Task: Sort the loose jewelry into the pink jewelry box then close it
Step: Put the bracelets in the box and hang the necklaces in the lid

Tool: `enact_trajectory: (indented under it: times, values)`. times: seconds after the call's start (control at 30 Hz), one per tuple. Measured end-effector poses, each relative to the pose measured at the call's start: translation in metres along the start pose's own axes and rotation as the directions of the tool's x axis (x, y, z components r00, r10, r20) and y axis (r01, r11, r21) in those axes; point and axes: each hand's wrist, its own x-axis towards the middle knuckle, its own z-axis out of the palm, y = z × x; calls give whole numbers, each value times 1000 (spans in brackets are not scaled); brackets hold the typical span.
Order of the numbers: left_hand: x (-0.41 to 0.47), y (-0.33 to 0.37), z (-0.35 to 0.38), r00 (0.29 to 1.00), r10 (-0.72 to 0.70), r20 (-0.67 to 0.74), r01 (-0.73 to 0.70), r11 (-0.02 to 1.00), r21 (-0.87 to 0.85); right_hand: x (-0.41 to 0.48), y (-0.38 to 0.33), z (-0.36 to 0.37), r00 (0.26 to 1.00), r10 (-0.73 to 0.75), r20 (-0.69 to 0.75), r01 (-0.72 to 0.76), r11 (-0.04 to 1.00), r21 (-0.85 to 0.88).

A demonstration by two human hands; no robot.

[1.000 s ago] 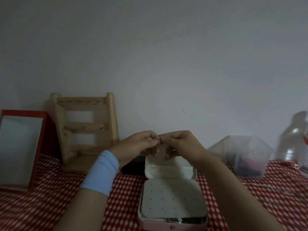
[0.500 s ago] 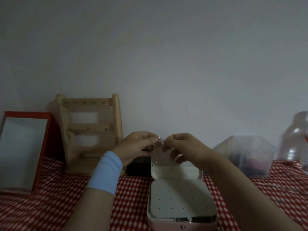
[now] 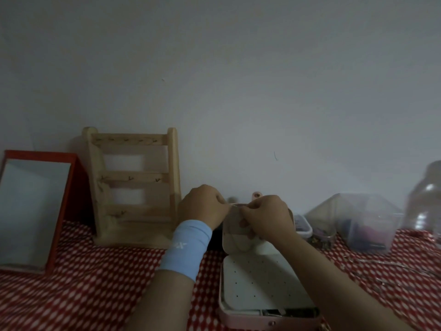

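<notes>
The pink jewelry box (image 3: 267,317) stands open on the red checked cloth, its lid upright and a white perforated insert (image 3: 257,283) lying in the base. Both hands hover in front of the lid. My left hand (image 3: 202,211), with a light blue wristband, and my right hand (image 3: 265,217) each pinch an end of a thin necklace chain (image 3: 235,205) stretched between them. A loop of the chain hangs down in front of the lid's inner face. Small dark items lie at the box's front edge.
A wooden jewelry stand (image 3: 133,185) with small hooks leans at the wall on the left, beside a red-framed mirror (image 3: 31,211). Clear plastic containers (image 3: 362,223) and a clear bottle (image 3: 427,199) stand at the right. A small lidded tub (image 3: 303,226) sits behind the box.
The hands have drawn slightly apart, stretching the chain between them. The view has shifted, so the box and hands sit a little further right and lower.
</notes>
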Motion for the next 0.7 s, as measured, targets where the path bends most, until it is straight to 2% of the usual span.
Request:
enact_trajectory:
  times: [0.23, 0.33, 0.5, 0.7]
  values:
    - [-2, 5, 4, 999, 19, -31, -14, 987, 158, 0, 0, 6, 998, 6, -59, -14, 991, -136]
    - [-5, 7, 4, 998, 49, -25, -42, 977, 209, 1, 1, 7, 1000, 21, -21, -24, 991, -132]
    - [-6, 4, 1, 994, 79, 80, -93, 977, 192, 6, 2, -9, 978, 55, 200, -9, 974, -227]
    - [-6, -2, 9, 987, 117, 106, -129, 986, 110, 8, 4, -10, 984, 32, 173, 5, 978, -210]
